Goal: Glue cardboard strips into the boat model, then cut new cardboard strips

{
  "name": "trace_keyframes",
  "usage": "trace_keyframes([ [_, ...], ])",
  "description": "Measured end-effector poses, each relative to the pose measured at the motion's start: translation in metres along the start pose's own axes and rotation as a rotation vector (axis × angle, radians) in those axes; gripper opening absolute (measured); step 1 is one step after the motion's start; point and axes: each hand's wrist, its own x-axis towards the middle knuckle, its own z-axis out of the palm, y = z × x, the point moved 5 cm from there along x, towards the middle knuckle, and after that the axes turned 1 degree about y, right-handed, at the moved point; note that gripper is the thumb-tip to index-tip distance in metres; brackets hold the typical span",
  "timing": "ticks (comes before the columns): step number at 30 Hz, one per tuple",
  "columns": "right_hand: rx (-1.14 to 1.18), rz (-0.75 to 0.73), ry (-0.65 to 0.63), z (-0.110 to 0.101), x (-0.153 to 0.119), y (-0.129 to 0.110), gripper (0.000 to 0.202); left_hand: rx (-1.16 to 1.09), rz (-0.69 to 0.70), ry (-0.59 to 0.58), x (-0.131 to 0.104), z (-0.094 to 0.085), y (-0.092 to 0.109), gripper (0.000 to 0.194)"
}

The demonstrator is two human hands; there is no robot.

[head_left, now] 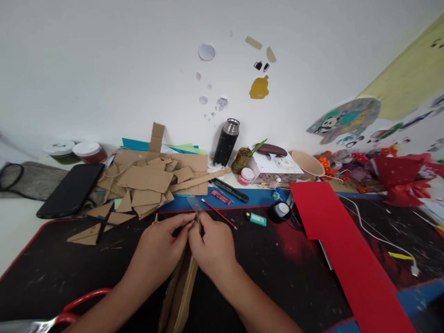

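Note:
My left hand (161,240) and my right hand (214,241) meet at the centre of the dark mat. Both pinch the far end of a long folded cardboard strip (185,286), which runs down toward me between my forearms. My left fingertips close on something small and dark at that end, too small to make out. The right thumb and fingers are wrapped round the cardboard tip. A bit of clear film (195,203) shows just beyond the fingertips.
Cut cardboard pieces (145,180) and a black phone (71,190) lie left. Red-handled scissors (65,317) are near left. Behind stand a black flask (226,142) and box (274,169). Right are a lighter (255,218), dark jar (280,211) and red sheet (350,249).

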Motion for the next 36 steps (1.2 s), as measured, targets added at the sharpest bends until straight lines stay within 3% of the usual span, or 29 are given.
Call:
trace_keyframes([
  [36,-0.003,0.015,0.01,-0.0014,-0.002,-0.0012,0.012,-0.002,-0.001,-0.003,0.0001,-0.0003,0.0011,0.04],
])
